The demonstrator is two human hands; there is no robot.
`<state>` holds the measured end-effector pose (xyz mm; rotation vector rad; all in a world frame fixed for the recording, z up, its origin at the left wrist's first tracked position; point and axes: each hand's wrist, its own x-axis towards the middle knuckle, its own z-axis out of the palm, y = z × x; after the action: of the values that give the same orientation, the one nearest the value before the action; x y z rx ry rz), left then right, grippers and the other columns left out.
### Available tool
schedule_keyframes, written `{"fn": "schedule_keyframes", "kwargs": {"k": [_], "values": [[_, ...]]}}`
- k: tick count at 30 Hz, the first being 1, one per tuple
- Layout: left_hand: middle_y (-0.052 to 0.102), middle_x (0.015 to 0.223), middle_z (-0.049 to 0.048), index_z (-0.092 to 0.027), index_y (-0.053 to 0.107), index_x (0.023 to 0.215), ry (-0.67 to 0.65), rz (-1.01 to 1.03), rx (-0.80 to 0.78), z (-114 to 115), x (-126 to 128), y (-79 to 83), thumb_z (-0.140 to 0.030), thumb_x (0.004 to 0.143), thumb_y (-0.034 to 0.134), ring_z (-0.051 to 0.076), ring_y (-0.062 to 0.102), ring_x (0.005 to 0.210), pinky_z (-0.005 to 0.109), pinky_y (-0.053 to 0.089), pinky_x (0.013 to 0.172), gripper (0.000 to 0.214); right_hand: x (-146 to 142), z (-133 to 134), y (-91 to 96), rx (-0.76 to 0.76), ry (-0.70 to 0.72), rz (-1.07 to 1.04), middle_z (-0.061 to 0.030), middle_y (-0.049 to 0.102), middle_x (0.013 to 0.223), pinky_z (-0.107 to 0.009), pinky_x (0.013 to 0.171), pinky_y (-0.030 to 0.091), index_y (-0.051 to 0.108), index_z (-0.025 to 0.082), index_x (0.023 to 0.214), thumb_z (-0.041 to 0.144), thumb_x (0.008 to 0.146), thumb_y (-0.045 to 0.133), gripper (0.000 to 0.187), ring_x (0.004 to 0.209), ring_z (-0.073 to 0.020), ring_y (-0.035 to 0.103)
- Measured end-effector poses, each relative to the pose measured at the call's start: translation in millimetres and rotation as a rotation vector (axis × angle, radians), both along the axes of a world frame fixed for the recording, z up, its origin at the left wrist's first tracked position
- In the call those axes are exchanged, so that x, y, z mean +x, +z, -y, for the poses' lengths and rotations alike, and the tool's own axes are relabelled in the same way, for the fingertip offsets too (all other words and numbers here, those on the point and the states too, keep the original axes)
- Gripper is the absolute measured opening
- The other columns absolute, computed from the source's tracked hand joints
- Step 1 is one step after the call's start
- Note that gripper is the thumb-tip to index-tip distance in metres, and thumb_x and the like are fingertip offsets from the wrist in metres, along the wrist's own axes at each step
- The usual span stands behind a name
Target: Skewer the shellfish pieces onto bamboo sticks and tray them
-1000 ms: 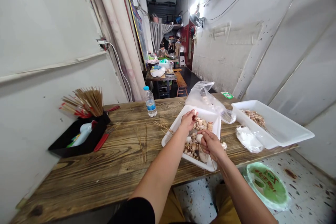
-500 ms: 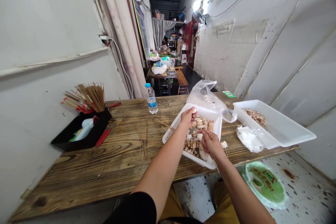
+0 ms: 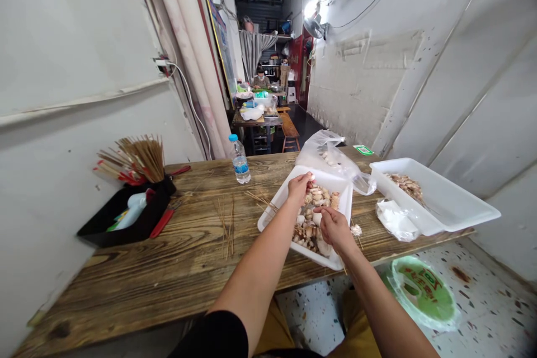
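A white tray (image 3: 277,201) of pale and brown mushroom pieces (image 3: 321,197) stands before me on the wooden table. Over its far left part, my left hand (image 3: 299,189) pinches a small white mushroom piece (image 3: 311,177) at its fingertips. My right hand (image 3: 334,227) is closed above the pieces in the tray, its index finger pointing left. A thin wooden skewer (image 3: 344,269) shows below that wrist and seems to run up into the grip; the rest is hidden by the hand. Several bare skewers (image 3: 260,199) lean on the tray's left rim.
Loose skewers (image 3: 226,229) and a water bottle (image 3: 240,161) are on the table (image 3: 180,268). At left sits a black box (image 3: 126,218) with bundled sticks. A plastic bag (image 3: 331,156) lies behind the tray, a second white tray (image 3: 453,201) to the right, a lined bin (image 3: 423,293) below.
The view has shifted slightly. Both hands keep nearly the same place over the tray, the left still pinching the white piece.
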<state>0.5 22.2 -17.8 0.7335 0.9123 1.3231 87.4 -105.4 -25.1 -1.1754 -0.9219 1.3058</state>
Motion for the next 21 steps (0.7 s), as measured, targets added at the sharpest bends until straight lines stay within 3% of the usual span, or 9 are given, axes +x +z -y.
{"fn": "schedule_keyframes", "kwargs": {"k": [9, 14, 21], "values": [[0.061, 0.062, 0.0027, -0.01, 0.063, 0.069, -0.054, 0.12, -0.102, -2.0, 1.3, -0.1, -0.02, 0.073, 0.071, 0.006, 0.046, 0.049, 0.02, 0.034, 0.05, 0.013, -1.3, -0.3, 1.7, -0.024, -0.028, 0.031, 0.0123, 0.036, 0.035, -0.018, 0.026, 0.014, 0.058, 0.019, 0.088, 0.044, 0.074, 0.06, 0.029, 0.026, -0.0051, 0.018], [0.066, 0.074, 0.0061, -0.012, 0.063, 0.078, -0.132, 0.182, -0.159, -2.8, -0.7, -3.7, -0.022, 0.075, 0.071, 0.011, 0.058, 0.061, 0.022, 0.042, 0.057, 0.013, -1.9, -0.9, 2.3, -0.019, -0.03, 0.033, 0.0129, 0.034, 0.034, -0.018, 0.027, 0.014, 0.056, 0.02, 0.086, 0.046, 0.073, 0.06, 0.029, 0.026, -0.0053, 0.018], [0.068, 0.08, 0.0075, -0.013, 0.062, 0.085, -0.106, 0.202, -0.181, -2.8, -0.1, -3.9, -0.02, 0.079, 0.069, 0.015, 0.066, 0.074, 0.022, 0.042, 0.061, 0.013, -1.0, -2.3, -1.9, 0.001, -0.03, 0.063, 0.0128, 0.035, 0.034, -0.019, 0.028, 0.014, 0.055, 0.019, 0.087, 0.046, 0.073, 0.058, 0.03, 0.027, -0.0049, 0.018]]}}
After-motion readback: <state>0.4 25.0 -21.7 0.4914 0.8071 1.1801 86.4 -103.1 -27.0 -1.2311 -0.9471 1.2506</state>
